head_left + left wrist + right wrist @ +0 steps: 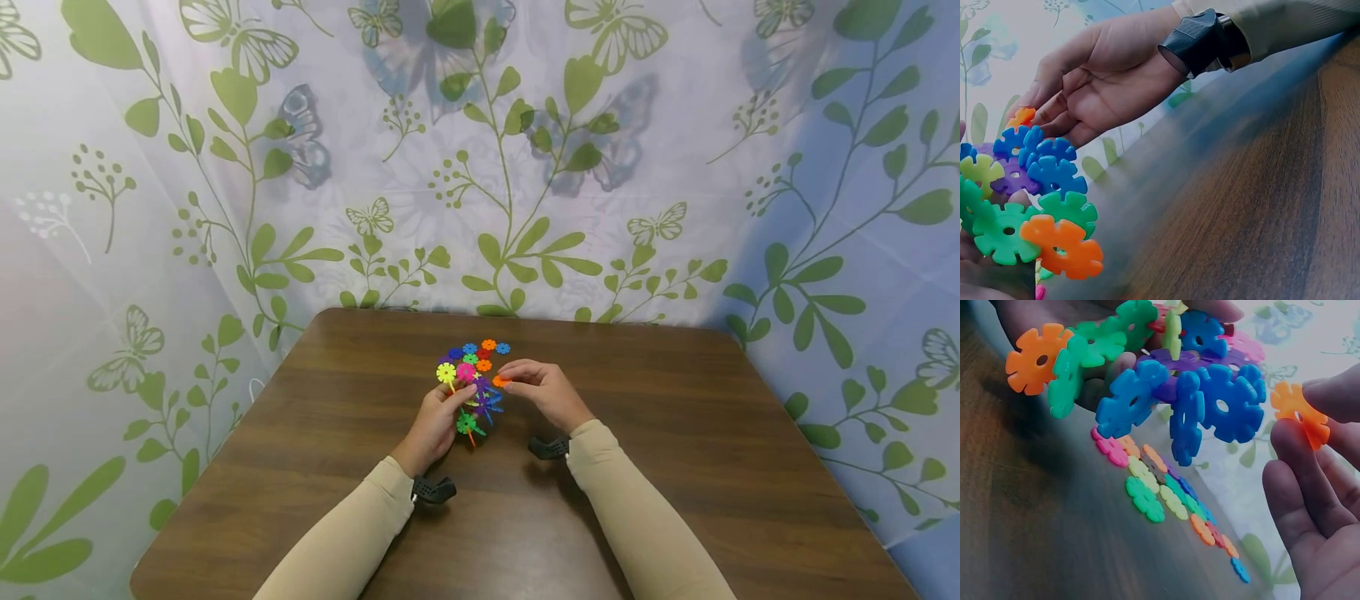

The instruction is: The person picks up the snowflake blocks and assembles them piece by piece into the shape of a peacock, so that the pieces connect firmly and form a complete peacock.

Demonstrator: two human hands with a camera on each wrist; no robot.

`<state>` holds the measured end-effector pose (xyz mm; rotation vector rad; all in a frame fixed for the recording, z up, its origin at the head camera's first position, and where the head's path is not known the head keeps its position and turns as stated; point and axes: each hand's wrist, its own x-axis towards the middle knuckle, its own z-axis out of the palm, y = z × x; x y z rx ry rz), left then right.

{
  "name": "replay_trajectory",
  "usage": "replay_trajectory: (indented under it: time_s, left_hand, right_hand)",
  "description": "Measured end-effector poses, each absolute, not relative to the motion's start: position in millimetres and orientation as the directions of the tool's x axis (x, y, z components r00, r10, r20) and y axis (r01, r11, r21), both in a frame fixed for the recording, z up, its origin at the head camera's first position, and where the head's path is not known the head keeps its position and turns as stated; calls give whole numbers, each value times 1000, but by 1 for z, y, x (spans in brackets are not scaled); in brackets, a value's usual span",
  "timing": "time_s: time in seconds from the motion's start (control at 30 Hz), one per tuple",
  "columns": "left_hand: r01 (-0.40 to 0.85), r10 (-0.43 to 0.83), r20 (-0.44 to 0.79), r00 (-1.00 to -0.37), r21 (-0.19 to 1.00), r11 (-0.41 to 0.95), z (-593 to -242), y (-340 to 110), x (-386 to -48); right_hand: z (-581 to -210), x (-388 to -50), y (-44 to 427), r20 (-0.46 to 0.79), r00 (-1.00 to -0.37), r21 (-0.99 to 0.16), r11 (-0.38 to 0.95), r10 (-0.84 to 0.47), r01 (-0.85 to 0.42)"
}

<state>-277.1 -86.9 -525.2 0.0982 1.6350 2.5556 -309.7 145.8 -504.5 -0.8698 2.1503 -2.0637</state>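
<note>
My left hand (433,423) holds a cluster of interlocking flower-shaped plastic discs (1175,403) above the table. Blue, purple, green, yellow, pink and orange pieces are slotted together in it at various angles. At the cluster's right, my right hand (553,397) pinches a single orange flower disc (1307,422) between thumb and fingers. In the right wrist view a small gap separates that disc from the nearest blue pieces (1232,403). The cluster covers part of my left fingers.
Several loose flower discs (1144,499) in mixed colours lie on the brown wooden table (637,500), beyond the cluster. A leaf and butterfly patterned cloth (510,167) hangs behind the table's far edge. Both wrists wear black camera mounts (433,490).
</note>
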Motion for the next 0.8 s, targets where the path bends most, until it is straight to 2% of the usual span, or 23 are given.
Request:
replay_trajectory:
  time_s: [0.5,0.8]
  left_hand:
    - [4,119,37,-992,966,-260,-525,-88,-275]
    - [55,73,61,-995,995,-82,-526,-91,-271]
  right_hand:
    - [-502,-304,139,322,-847,-939,-28,-424,-342]
    - [-502,-300,132,286,-851,-949,-4,-440,-316]
